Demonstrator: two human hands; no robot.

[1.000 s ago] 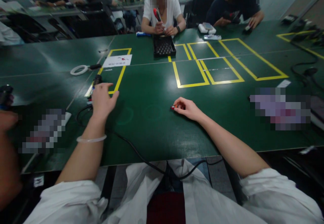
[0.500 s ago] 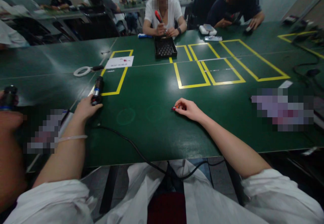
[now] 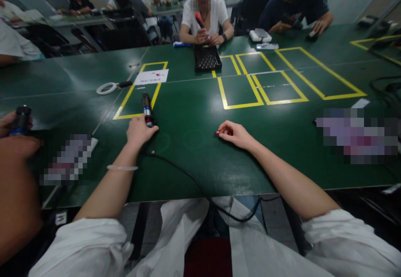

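On the left, my left hand (image 3: 140, 130) is wrapped round the near end of a black cylindrical tool (image 3: 146, 103), flashlight-like, with a silver and blue band. The tool points away from me, across the near edge of a yellow tape outline. My right hand (image 3: 236, 135) rests on the green table with its fingers curled. A small red and orange piece (image 3: 217, 133) is pinched at its fingertips; its kind is too small to tell. Between the hands, faint ring marks (image 3: 194, 139) show on the table top.
A black cable (image 3: 178, 168) crosses the table (image 3: 188, 181) to its near edge. Several yellow tape outlines (image 3: 241, 106), a white printed card (image 3: 152, 76) and a black tray (image 3: 207, 66) lie further off. At far left, another person's hand holds a similar cylinder (image 3: 21, 120).
My left hand has moved to the right with the black cylindrical tool, away from the table seam. My right hand stays in nearly the same spot, still pinching the small piece.
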